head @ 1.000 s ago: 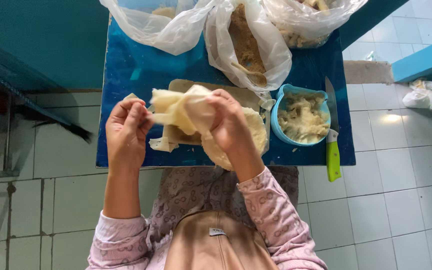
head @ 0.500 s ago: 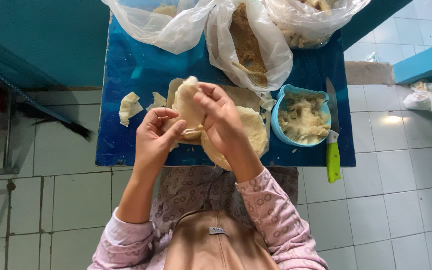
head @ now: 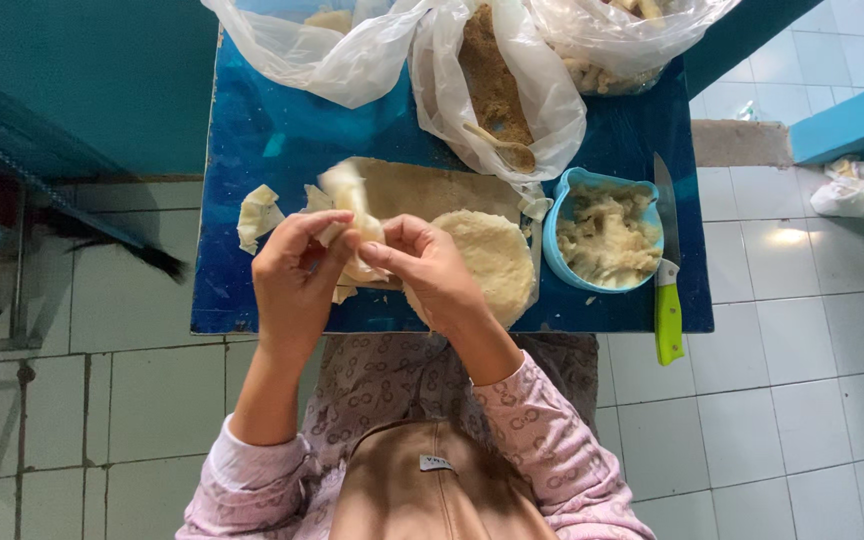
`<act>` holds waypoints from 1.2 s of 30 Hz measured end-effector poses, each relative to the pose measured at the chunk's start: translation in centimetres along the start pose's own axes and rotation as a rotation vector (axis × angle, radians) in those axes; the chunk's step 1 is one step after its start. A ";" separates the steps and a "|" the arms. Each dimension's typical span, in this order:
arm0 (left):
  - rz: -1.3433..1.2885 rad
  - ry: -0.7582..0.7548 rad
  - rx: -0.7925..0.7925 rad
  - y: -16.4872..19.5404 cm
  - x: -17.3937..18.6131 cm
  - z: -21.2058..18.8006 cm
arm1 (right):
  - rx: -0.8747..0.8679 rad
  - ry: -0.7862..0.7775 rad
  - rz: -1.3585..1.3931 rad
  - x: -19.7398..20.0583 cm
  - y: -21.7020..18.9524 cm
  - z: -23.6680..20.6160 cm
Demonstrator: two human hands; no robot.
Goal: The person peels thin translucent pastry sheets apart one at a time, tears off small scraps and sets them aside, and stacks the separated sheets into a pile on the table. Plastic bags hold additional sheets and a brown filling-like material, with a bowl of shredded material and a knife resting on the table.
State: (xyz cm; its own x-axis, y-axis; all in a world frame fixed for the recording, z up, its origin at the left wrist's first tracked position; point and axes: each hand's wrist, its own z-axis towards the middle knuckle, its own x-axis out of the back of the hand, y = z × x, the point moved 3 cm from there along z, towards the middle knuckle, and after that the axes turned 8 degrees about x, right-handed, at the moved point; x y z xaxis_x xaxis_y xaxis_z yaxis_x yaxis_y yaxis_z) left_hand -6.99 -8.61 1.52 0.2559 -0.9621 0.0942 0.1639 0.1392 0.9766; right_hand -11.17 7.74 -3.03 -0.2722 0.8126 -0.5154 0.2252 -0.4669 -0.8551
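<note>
My left hand [head: 294,280] and my right hand [head: 430,270] both grip a pale, folded wrapped bundle [head: 350,205] of husk-like leaf, held just above the near edge of a blue table [head: 272,140]. The fingertips of both hands pinch its lower part. Right of my hands lies a round flat disc of pale dough [head: 492,258] on a tan board [head: 422,190]. A torn scrap of husk [head: 256,214] lies on the table to the left of my hands.
A light blue bowl [head: 556,205] of shredded filling sits to the right. A green-handled knife [head: 666,270] lies at the table's right edge. Three clear plastic bags [head: 352,60] stand along the far side. White tiled floor surrounds the table.
My left hand dropped a husk scrap on the table to the left, then came back to the bundle. Both hands now fold the bundle tighter and lower.
</note>
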 end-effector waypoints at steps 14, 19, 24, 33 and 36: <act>-0.601 0.153 0.184 -3.2 -1.2 -0.9 | 0.204 0.160 0.193 -1.4 -2.3 0.8; -0.837 0.033 0.371 -3.3 -3.0 -2.0 | 0.124 0.075 0.272 -2.5 -1.5 0.5; -0.789 -0.020 0.473 -3.2 -1.2 -1.1 | 0.144 0.119 0.295 -1.1 -3.4 0.6; -0.806 0.024 0.436 -3.7 -2.7 -2.9 | 0.216 0.077 0.287 -1.8 -1.5 -0.1; -0.699 0.060 0.456 -3.3 -2.1 -2.1 | 0.151 0.071 0.291 -2.2 -1.0 -0.4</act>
State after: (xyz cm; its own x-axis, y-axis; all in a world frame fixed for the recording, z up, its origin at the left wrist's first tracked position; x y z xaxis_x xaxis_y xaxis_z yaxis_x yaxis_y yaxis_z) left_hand -6.03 -6.56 -2.34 0.2909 -0.7754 -0.5605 -0.0949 -0.6064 0.7895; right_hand -10.46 6.54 -1.05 -0.1494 0.6572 -0.7388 0.1411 -0.7254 -0.6738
